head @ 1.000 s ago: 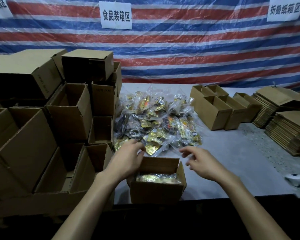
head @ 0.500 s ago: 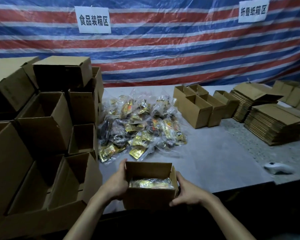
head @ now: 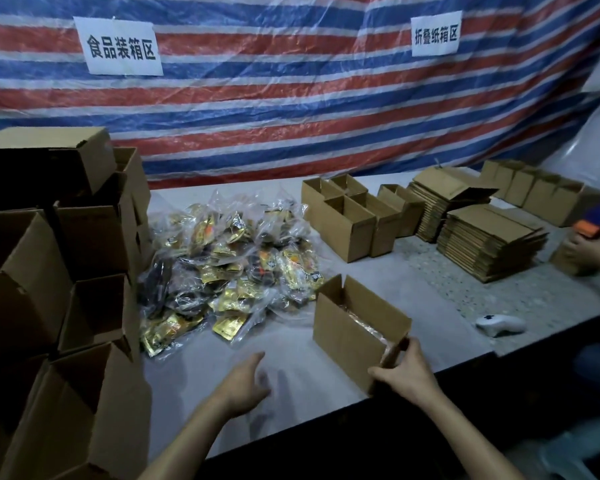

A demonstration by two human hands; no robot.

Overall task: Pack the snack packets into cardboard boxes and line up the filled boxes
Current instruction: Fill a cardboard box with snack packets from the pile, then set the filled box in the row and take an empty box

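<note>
My right hand (head: 404,370) grasps near end of filled box (head: 355,327), packets glinting inside, flaps up. Left hand (head: 246,386) released, fingers loose, hovers over bare table (head: 440,306) near front edge. Box sits at front edge, angled. Step, I judge: slide box toward row of boxes (head: 350,220) at back. Push low, keep upright, square against row. Room: clear lane between packet pile (head: 229,268) and flat cardboard stacks (head: 489,244); controller (head: 501,323) right, near edge.

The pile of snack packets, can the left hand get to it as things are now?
Probably yes. The left hand is empty and open over bare table, and the pile of snack packets lies just beyond it with nothing between. The right hand holds the filled box, off to the side.
</note>
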